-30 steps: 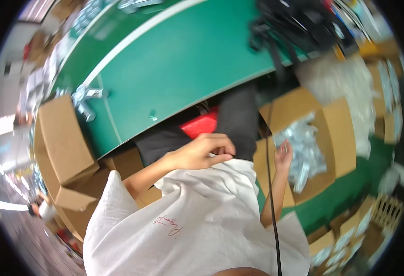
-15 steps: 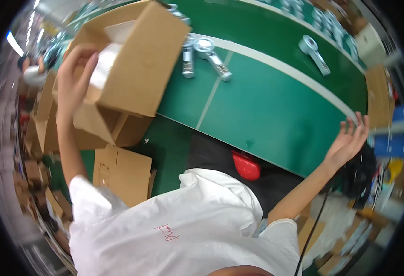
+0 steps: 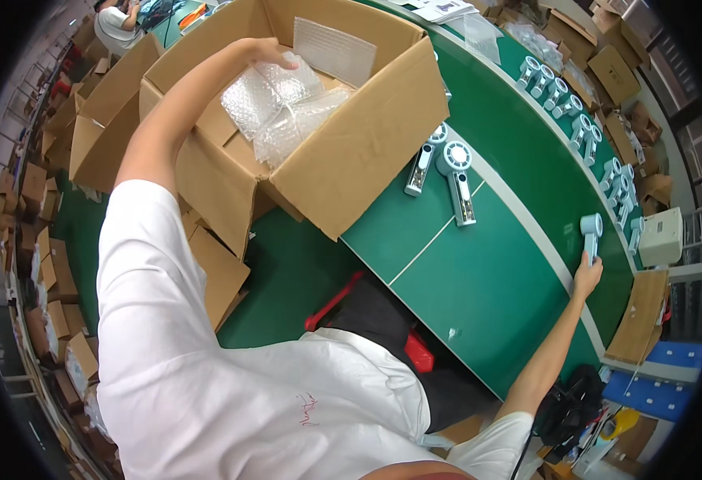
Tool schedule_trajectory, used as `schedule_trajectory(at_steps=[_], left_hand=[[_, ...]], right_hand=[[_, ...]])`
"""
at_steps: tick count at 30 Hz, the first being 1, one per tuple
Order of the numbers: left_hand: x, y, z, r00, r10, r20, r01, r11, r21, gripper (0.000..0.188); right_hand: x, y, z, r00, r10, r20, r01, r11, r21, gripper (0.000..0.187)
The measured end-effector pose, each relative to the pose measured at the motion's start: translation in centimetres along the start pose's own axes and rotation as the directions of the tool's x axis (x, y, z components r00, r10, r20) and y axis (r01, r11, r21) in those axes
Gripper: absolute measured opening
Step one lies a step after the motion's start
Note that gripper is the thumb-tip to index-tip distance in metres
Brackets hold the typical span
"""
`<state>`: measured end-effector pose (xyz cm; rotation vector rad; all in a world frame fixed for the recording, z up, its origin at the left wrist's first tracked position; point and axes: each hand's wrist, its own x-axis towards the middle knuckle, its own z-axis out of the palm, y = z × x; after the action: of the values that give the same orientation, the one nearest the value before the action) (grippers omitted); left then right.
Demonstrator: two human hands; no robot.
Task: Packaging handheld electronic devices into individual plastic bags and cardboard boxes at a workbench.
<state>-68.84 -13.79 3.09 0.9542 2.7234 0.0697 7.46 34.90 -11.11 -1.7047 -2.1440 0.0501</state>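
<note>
Hands vs earlier frame: L hand [image 3: 275,51] now reaches into the carton [image 3: 367,152], at the bubble wrap [image 3: 247,104]; R hand [image 3: 587,278], bare & spread then, now has a handheld fan [image 3: 592,226]; view's swung too.
R hand: fingers curled round lower handle, round head clear of the palm; can't tell if fan's lifted or resting on the green table [image 3: 479,272].
L hand: half-curled, fingers at upper edge of bubble wrap; partly hidden, so can't tell if pinching or just touching.
Handheld fan: over right part of table, head pointing away; pale blue, prob. light, stiff plastic, smooth so a bit slippery; head looks the fragile bit. Best hold = mid-handle, fingers wrapped, off the head.
Other fans: pair [image 3: 456,164] on table near carton, row [image 3: 559,86] along far side; prob. same handle hold.
Bubble wrap: inside carton, overlapping pieces; prob. v. light, soft, slick. Take an edge btwn thumb & fingers, no hard squeeze.
Carton: brown board, prob. stiff walls, bendy flaps; hold by wall.
</note>
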Motion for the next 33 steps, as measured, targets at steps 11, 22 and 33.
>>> schedule_trajectory(at_steps=[11,22,33], left_hand=[[-0.3,-1.4,-1.0,0.858,-0.024,0.513,0.190,0.943,-0.274,0.078],[-6.1,-0.2,-7.2,0.938,0.283,0.202,-0.128,0.821,-0.556,0.051],[-7.0,-10.9,-19.2,0.956,-0.124,-0.265,-0.261,0.048,-0.964,0.036]], right_hand=[[-19.4,-6.5,-2.9,0.991,-0.073,-0.116,0.117,0.887,0.447,0.038],[-21.1,-10.2,-5.1,0.975,-0.188,-0.118,0.220,0.894,0.391,0.035],[-20.9,-10.3,-4.6,0.964,-0.232,-0.132,0.266,0.864,0.427,0.035]])
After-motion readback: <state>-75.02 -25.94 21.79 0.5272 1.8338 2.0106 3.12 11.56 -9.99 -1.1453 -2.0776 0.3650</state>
